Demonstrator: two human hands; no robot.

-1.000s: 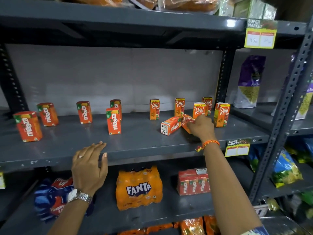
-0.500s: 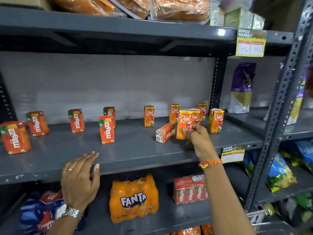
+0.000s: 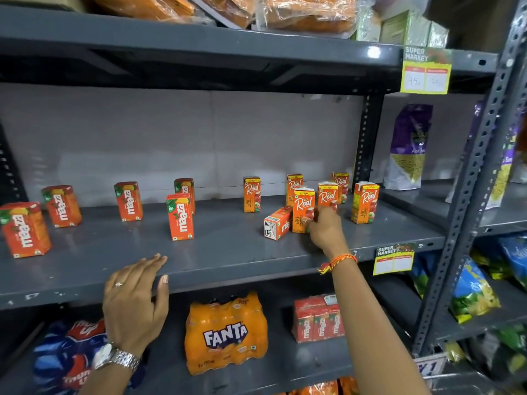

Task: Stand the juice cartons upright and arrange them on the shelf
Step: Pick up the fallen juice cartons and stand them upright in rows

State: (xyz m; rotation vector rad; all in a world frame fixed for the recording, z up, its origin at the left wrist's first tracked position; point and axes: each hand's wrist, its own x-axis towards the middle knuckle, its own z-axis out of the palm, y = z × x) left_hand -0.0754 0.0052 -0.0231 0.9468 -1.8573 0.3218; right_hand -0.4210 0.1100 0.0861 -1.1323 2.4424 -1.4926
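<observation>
Right hand (image 3: 325, 232) has its grip closed on the lower edge of an upright Real carton (image 3: 303, 209), fingers wrapped round the near right side, base on or just off the shelf (image 3: 228, 260) — hard to call from here. Touching that carton on its left lies the toppled carton (image 3: 277, 223), flat on its side with its end panel facing out, the one job not yet done. Just behind the grip stands another Real carton (image 3: 328, 195), very close to the knuckles, and that looks like the danger: a quick pull-back of the wrist could clip it and knock it into the cartons behind. Likewise, any sideways nudge of the held carton would shove the fallen one along. Further right, a lone Real carton (image 3: 365, 202) stands clear. Far off to the left, the Maaza cartons (image 3: 180, 216) are all upright, loosely spread. Left hand (image 3: 134, 297) rests open and flat on the shelf's front lip, holding nothing. Below, a wrapped Fanta pack (image 3: 226, 333) holds its bottles.
</observation>
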